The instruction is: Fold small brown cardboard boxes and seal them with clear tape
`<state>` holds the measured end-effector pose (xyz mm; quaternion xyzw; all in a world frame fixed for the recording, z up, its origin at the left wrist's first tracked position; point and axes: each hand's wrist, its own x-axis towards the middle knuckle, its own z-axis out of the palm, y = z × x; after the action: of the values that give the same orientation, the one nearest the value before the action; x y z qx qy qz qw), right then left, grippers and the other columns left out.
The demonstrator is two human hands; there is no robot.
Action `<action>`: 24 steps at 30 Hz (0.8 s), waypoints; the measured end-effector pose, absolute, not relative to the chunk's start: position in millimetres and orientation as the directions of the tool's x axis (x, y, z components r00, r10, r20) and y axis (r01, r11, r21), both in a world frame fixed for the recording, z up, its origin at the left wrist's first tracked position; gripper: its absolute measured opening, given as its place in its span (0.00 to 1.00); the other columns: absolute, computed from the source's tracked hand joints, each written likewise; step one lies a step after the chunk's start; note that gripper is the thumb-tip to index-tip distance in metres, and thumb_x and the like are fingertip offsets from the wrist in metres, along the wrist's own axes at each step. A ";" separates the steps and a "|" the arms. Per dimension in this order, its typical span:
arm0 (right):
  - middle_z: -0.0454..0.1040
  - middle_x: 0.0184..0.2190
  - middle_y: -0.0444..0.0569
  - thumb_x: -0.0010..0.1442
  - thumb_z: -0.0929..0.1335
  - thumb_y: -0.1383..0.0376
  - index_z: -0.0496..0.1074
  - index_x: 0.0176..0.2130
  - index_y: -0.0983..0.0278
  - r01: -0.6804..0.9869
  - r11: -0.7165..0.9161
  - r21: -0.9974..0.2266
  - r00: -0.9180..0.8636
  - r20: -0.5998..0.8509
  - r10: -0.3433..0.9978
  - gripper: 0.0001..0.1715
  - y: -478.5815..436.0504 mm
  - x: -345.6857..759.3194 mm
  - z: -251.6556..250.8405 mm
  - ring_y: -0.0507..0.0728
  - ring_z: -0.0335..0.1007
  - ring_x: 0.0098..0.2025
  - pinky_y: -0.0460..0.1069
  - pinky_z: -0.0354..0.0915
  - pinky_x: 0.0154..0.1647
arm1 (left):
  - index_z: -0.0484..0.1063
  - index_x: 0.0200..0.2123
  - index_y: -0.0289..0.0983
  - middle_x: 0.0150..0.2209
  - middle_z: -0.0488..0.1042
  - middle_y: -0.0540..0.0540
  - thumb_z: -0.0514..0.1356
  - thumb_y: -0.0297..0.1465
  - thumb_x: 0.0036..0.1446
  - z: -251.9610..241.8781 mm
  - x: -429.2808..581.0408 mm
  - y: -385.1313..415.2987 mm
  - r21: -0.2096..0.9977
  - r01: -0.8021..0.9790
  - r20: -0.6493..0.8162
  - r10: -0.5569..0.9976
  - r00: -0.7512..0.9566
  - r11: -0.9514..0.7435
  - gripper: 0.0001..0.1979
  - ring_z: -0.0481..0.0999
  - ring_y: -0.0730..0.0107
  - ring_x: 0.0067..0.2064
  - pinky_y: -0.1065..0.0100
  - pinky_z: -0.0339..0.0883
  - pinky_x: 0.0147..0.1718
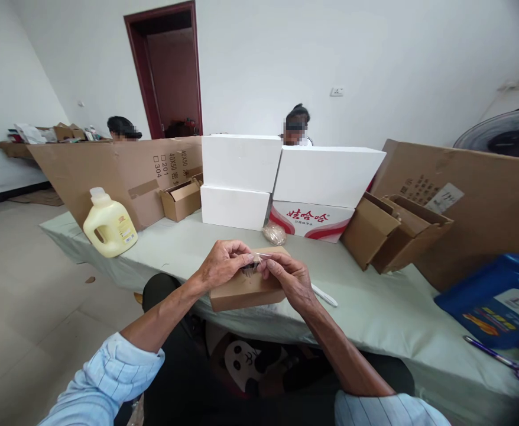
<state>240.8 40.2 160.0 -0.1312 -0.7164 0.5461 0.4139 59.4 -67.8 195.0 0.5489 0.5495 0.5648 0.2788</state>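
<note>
My left hand [226,261] and my right hand [289,277] meet above a small closed cardboard box [237,297] near the table's front edge. Both have their fingertips pinched, and a thin, shiny, see-through strip [263,255] runs between them. Just below the fingertips shows a small dark, spiky-looking patch [250,270], too small to make out. Part of the box top is hidden behind my hands. Beside my right hand lies a white pen-like tool [325,294]. A clear plastic-wrapped bundle [274,234] rests behind the box.
White boxes [240,163] and a red-and-white carton [311,220] stand stacked behind. A yellow detergent bottle [110,223] is at left. Open cardboard boxes [390,231], a blue jug [496,302] and purple-handled scissors [499,357] lie right. Two people sit beyond large cardboard panels.
</note>
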 end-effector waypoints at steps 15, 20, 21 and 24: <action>0.80 0.54 0.57 0.71 0.72 0.56 0.76 0.56 0.60 0.067 0.966 -0.251 -0.594 0.768 0.241 0.18 50.5 256.6 146.8 0.67 0.73 0.55 0.64 0.68 0.57 | 0.79 0.29 0.35 0.29 0.80 0.48 0.75 0.42 0.49 204.1 36.3 -56.1 0.989 0.100 0.137 0.948 -0.289 -0.113 0.16 0.73 0.74 0.29 0.71 0.67 0.32; 0.79 0.54 0.56 0.72 0.72 0.57 0.75 0.55 0.61 0.091 0.976 -0.197 -0.653 0.728 0.207 0.15 49.8 262.0 144.1 0.66 0.73 0.55 0.62 0.66 0.56 | 0.78 0.30 0.36 0.31 0.81 0.47 0.73 0.43 0.52 212.8 20.5 -24.9 0.969 0.215 0.175 0.957 -0.232 -0.125 0.16 0.78 0.69 0.35 0.66 0.72 0.40; 0.79 0.54 0.56 0.72 0.72 0.57 0.75 0.54 0.61 0.090 0.976 -0.197 -0.651 0.731 0.207 0.15 49.6 262.0 143.0 0.65 0.73 0.55 0.61 0.65 0.56 | 0.78 0.30 0.36 0.32 0.81 0.47 0.72 0.43 0.52 215.5 17.5 -14.5 0.965 0.231 0.172 0.962 -0.212 -0.122 0.16 0.79 0.68 0.36 0.65 0.73 0.41; 0.79 0.53 0.56 0.72 0.72 0.56 0.75 0.53 0.61 0.073 0.977 -0.198 -0.629 0.752 0.200 0.15 49.9 262.2 138.4 0.64 0.72 0.53 0.60 0.64 0.56 | 0.77 0.31 0.36 0.33 0.81 0.46 0.71 0.44 0.53 222.7 9.7 25.4 0.953 0.290 0.137 0.980 -0.147 -0.090 0.17 0.80 0.67 0.37 0.65 0.73 0.41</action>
<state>262.2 49.9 138.4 -0.0758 -0.8993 0.0744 0.4242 9.7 25.4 222.7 0.5508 0.5762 0.4914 0.3510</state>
